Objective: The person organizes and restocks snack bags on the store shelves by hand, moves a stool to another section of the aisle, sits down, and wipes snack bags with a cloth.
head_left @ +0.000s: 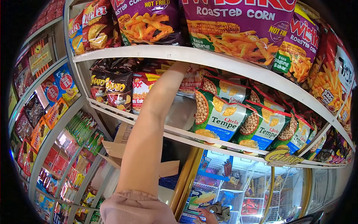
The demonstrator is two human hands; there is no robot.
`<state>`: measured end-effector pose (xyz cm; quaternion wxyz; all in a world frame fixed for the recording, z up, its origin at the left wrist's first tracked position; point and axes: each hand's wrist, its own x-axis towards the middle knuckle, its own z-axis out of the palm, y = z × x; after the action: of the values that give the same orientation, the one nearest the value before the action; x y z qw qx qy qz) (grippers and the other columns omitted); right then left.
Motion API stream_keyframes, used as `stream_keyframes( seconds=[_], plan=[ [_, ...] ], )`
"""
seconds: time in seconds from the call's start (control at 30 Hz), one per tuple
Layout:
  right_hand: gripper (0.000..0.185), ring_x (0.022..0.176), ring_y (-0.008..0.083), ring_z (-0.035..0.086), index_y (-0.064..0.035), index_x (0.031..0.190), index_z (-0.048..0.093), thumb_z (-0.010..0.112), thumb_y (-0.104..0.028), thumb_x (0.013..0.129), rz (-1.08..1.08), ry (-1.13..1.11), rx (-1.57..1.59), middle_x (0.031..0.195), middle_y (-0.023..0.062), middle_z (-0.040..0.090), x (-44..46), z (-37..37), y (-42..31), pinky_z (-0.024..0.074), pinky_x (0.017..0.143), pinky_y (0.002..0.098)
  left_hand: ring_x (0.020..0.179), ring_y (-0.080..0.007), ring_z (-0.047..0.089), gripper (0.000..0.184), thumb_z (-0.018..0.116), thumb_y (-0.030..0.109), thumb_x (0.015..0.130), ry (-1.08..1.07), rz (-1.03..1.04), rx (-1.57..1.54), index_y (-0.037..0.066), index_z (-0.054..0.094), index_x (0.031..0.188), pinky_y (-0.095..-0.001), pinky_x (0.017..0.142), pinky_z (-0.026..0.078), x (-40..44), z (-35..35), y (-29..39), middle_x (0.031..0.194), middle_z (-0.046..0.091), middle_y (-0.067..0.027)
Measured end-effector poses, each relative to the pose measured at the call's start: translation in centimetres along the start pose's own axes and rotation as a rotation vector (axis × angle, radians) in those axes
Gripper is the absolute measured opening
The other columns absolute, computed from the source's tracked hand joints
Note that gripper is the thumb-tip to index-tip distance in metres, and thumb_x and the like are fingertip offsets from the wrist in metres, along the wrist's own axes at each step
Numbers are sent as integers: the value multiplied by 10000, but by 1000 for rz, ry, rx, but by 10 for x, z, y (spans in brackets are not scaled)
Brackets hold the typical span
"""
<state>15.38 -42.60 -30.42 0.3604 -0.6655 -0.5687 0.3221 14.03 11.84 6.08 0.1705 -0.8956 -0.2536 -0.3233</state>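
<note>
My left arm reaches up into the middle shelf, and my left hand [189, 68] is at the back among red Mi Goreng snack bags [192, 83]. The upper shelf's edge and the bags hide most of its fingers. To its right stand green Qtela Tempe chip bags [225, 118] in rows. On its left are black Chitato bags [118, 89] and a red and white Mi Goreng bag [141, 89]. Low at the bottom edge, my right hand [207, 215] is partly in view, fingers bent beside a crumpled olive-grey thing [220, 211] whose kind I cannot make out.
Large purple Wistiko-like roasted corn bags [235, 30] fill the upper shelf, above its white edge [156, 51]. An open cardboard box [115, 151] sits below. A lit glass-topped freezer [242, 186] is at the lower right. Snack racks [56, 123] line the left.
</note>
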Motion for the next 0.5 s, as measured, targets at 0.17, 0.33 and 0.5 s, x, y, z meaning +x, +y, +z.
stream_keyframes(
  seconds=[0.17,0.33,0.5],
  plan=[
    [322,935,269,563,-45,1153,528,591,-144,853,5,9,-15,1019,124,569,-8,-1,7,475,809,354,1050,-313,555,493,739,259,652,108,87,173,50,613,1080,-398,912,420,-1,31,-1,1112,599,-161],
    [325,939,270,562,-44,1156,527,591,-142,853,-2,13,-25,1017,123,570,-14,2,10,472,813,355,1060,-314,551,489,735,260,658,99,199,240,50,613,1083,-398,921,416,-17,28,-2,1123,594,-162],
    [327,942,271,562,-43,1159,526,592,-139,853,-32,3,-46,1015,122,571,-16,0,11,469,818,356,1015,-312,564,451,645,270,743,-124,18,56,70,575,1141,-376,860,444,-65,-77,3,1114,593,-165]
  ],
)
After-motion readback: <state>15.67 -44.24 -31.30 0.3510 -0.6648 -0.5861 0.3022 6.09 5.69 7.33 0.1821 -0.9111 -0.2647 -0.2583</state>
